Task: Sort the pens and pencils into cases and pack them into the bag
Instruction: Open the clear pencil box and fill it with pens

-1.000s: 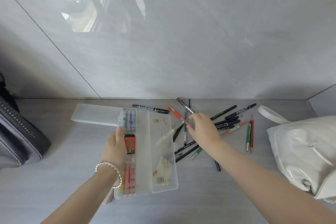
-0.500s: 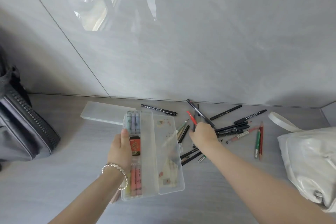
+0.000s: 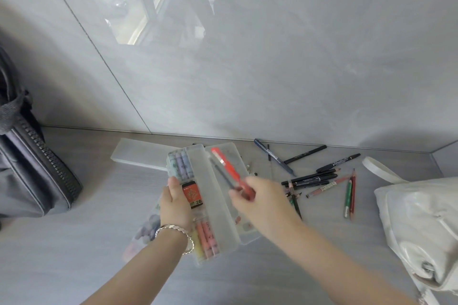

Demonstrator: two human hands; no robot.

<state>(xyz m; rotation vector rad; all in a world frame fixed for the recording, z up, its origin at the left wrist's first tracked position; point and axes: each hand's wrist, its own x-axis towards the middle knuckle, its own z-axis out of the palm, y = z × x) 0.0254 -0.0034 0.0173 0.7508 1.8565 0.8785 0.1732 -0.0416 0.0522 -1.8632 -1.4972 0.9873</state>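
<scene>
A clear plastic pencil case (image 3: 213, 205) lies open on the grey table, with pastel markers and an orange 2B lead box in its left side. My left hand (image 3: 174, 202) grips the case's left edge. My right hand (image 3: 257, 195) hovers over the case's right half, shut on a red pen (image 3: 224, 163) and a dark pen (image 3: 220, 173), both blurred. Several loose pens and pencils (image 3: 312, 178) lie scattered to the right of the case. A white bag (image 3: 418, 225) sits at the right edge.
A second frosted case (image 3: 141, 153), closed, lies behind the open one. A grey zipped bag (image 3: 32, 168) stands at the far left. A glossy grey wall (image 3: 247, 69) rises right behind the table. A soft patterned pouch (image 3: 146, 230) lies partly under my left arm.
My right hand picked a red pen and a dark pen out of the loose pile and carried them left, over the open case. My left hand kept its grip on the case.
</scene>
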